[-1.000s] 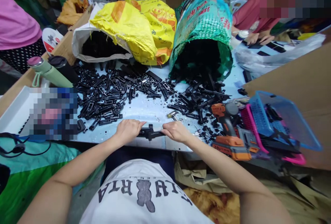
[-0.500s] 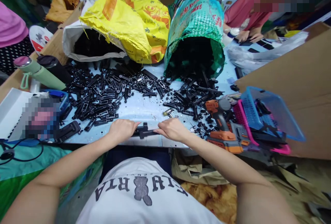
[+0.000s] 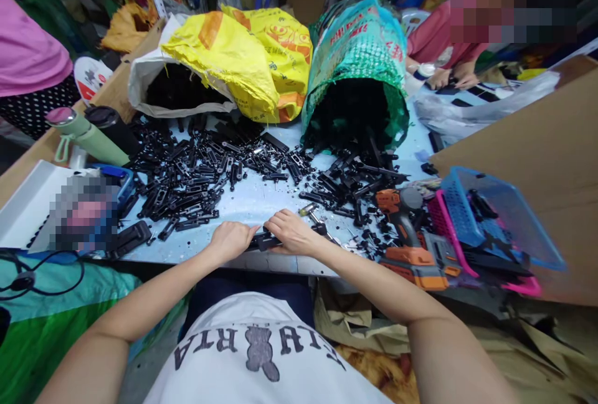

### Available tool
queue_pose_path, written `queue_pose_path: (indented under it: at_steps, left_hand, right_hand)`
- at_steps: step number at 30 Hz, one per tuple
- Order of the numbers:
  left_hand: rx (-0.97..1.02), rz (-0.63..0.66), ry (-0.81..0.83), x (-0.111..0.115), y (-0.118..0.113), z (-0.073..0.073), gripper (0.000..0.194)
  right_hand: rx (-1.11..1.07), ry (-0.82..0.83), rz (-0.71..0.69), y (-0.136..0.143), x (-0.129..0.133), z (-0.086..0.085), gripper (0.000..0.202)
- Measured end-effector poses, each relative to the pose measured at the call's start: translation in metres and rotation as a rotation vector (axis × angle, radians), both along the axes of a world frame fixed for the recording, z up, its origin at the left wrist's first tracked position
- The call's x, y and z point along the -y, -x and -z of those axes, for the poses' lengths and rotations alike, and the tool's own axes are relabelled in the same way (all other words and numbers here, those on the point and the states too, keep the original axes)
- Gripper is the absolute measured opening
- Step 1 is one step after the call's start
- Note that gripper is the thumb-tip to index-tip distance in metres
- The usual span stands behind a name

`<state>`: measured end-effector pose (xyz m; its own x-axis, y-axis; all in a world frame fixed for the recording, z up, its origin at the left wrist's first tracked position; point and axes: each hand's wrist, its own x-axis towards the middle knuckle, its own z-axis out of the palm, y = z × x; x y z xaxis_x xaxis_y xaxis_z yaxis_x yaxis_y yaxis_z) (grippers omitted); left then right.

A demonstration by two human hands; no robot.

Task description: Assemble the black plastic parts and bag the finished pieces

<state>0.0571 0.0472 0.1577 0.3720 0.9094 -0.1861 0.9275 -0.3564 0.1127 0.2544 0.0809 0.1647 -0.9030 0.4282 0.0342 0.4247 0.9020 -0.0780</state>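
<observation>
At the table's front edge, my left hand [image 3: 232,240] is closed round the left end of a black plastic part [image 3: 265,241]. My right hand [image 3: 290,231] grips the same part from above at its right, its fingers bent over it and partly hiding it. Just beyond my right hand lie a small yellowish metal piece [image 3: 307,210] and another black piece [image 3: 319,227]. Loose black parts [image 3: 187,180] are heaped on the light blue table [image 3: 252,198] to the left, and another heap [image 3: 346,180] lies to the right.
A yellow sack [image 3: 233,55] and a green sack [image 3: 359,49] lie open behind the heaps. An orange drill [image 3: 405,236] and blue basket [image 3: 499,217] stand right, beside cardboard [image 3: 532,155]. Bottles [image 3: 88,136] stand left. Another person's hands [image 3: 451,77] work at the back right.
My right hand has moved left and over the black part, with its fingers now across it. A black piece now shows beside the yellowish metal piece. The view has shifted slightly.
</observation>
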Motion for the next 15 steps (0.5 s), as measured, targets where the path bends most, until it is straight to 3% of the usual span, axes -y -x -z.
queue_pose_path:
  at_steps: [4, 8, 15]
  left_hand:
    - [0.028, -0.012, 0.018, 0.002, 0.001, 0.007, 0.065]
    - [0.054, -0.040, 0.018, 0.000, 0.004, 0.010, 0.065]
    - [0.034, -0.044, -0.016, -0.017, 0.005, 0.006, 0.064]
  right_hand:
    - [-0.082, 0.002, -0.050, 0.001, -0.006, 0.017, 0.042]
    - [-0.106, 0.018, -0.049, 0.001, -0.009, 0.023, 0.042]
    - [0.063, 0.135, 0.247, 0.004, -0.002, 0.007, 0.050]
